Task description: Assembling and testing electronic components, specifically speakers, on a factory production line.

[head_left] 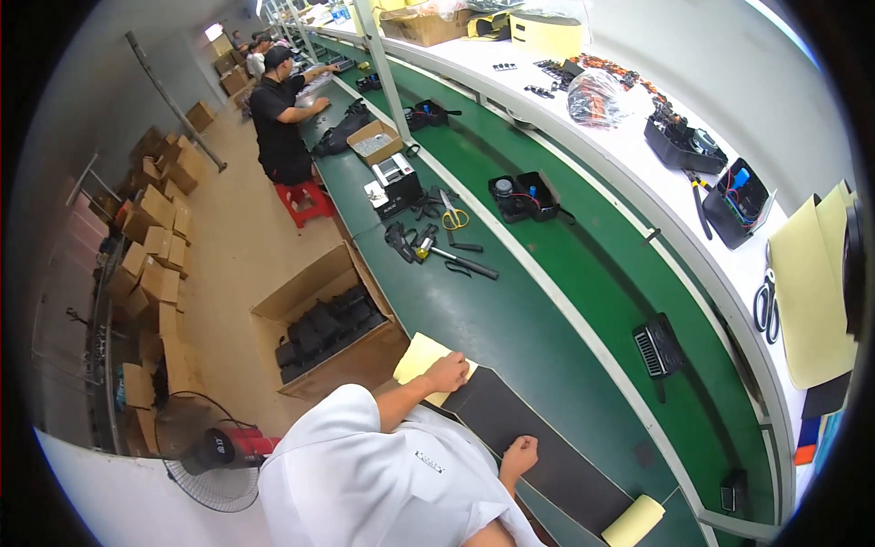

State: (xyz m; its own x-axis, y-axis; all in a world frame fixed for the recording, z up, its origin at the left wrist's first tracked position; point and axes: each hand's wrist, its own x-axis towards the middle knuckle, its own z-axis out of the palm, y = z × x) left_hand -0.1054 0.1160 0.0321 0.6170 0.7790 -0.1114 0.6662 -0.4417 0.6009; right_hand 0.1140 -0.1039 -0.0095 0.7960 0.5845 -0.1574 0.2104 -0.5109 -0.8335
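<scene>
A long black sheet (538, 447) is seen lying flat along the near edge of the green worktop (510, 319), with a yellow backing sheet (421, 356) showing at its far-left end and a pale yellow roll (633, 521) at its near-right end; the left hand (447, 372) is laid flat, fingers spread, where the yellow sheet meets the black one, nothing being clamped in its grip; the right hand (519, 451) is curled shut at the near edge of the black sheet, though whether the edge is pinched cannot be told. The step would probably be done best if the sheet were kept pressed flat and square to the worktop edge; wrinkles would likely be avoided by even pressure. Further along the worktop, scissors (453, 216), a few hand tools (437, 251) and an open black case (524, 196) are left well apart from the hands; a black grille piece (656, 346) lies to the right; an open carton (324, 328) of dark parts stands on the floor just beside; another person (283, 114) is seated on a red stool (305, 201) further down.
</scene>
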